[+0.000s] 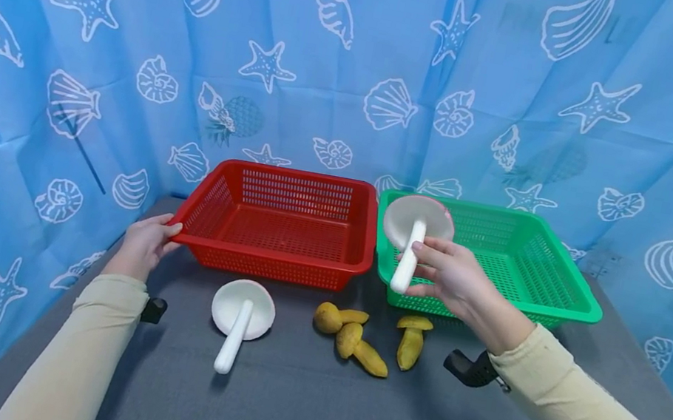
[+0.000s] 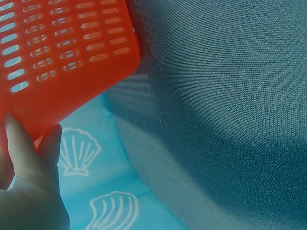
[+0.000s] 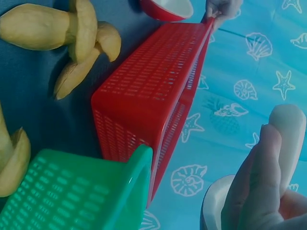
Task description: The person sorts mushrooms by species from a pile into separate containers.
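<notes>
My left hand (image 1: 144, 245) grips the front left corner of the red basket (image 1: 274, 255), thumb and fingers at its rim. My right hand (image 1: 459, 280) pinches the white stem of a mushroom (image 1: 399, 214) with a wide pale cap underside and a reddish edge. That mushroom is held up in front of the green basket (image 1: 562, 310), overlapping its left part in the head view. A second white-stemmed mushroom (image 1: 235, 331) lies on the table before the red basket, stem toward me. In the right wrist view its cap (image 3: 165, 14) shows red outside.
Several yellow mushrooms (image 1: 366, 356) lie on the grey table (image 1: 287, 412) in front of where the baskets meet. The two baskets stand side by side, close together. A blue curtain (image 1: 363, 57) with white shell prints hangs right behind them and along the sides.
</notes>
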`<state>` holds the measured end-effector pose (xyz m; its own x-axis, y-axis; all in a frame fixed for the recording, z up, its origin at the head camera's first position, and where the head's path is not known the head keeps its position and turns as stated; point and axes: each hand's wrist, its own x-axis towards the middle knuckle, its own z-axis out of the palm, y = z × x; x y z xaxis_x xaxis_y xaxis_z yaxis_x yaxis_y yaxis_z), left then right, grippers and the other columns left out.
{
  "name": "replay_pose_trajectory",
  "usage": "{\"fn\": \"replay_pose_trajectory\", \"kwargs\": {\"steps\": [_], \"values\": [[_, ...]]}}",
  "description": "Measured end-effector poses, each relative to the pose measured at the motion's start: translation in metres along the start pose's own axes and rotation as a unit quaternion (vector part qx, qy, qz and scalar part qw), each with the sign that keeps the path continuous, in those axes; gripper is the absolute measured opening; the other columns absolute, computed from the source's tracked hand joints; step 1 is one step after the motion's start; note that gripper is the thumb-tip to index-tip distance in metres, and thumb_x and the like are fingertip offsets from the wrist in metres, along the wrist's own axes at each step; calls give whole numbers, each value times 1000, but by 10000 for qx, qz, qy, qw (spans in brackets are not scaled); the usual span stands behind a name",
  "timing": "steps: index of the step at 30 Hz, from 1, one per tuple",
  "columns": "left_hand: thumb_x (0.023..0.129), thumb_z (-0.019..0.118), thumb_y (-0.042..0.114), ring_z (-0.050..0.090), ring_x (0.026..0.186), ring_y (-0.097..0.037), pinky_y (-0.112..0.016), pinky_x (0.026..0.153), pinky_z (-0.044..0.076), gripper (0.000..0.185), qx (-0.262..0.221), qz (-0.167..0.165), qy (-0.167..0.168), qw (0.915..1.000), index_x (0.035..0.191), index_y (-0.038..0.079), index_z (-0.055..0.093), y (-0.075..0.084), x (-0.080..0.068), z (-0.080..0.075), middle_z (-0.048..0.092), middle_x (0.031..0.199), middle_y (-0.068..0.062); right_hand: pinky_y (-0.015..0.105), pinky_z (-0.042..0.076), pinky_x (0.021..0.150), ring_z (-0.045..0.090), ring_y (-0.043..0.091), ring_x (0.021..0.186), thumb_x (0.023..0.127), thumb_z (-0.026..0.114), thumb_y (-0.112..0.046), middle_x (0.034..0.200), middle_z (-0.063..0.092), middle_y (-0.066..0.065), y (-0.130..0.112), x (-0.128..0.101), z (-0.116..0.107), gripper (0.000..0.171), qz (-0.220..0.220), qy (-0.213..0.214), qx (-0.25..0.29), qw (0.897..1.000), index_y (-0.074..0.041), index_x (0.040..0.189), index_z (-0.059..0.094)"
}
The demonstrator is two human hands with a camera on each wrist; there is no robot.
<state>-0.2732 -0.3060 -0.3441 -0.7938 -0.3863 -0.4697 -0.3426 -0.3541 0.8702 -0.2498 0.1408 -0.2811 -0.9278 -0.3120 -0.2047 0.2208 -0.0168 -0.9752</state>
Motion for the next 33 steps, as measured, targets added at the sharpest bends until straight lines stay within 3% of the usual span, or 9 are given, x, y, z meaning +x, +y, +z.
{"fn": "replay_pose_trajectory", "kwargs": {"steps": [8,18,33], "values": [[99,56,14,47,129,-20,-23,88,49,60,33,6,31,10000,153,21,32,0,0,0,34,155,-5,35,59,71,63,15,88,104,45,-18,111,58,9,-1,8,8,56,57,3,34,10000,4,150,22],[99,55,13,45,132,-21,-25,95,45,60,-26,28,8,10000,154,21,31,-1,0,0,32,156,-6,33,58,68,60,18,90,105,43,-19,142,40,26,-2,23,20,56,121,108,33,9999,0,152,20],[99,56,12,48,128,-20,-23,90,48,60,-81,-11,51,10000,153,21,33,0,0,1,34,155,-6,32,58,65,62,19,86,105,44,-20,142,43,24,-4,42,31,55,183,139,101,9997,-5,153,23]]}}
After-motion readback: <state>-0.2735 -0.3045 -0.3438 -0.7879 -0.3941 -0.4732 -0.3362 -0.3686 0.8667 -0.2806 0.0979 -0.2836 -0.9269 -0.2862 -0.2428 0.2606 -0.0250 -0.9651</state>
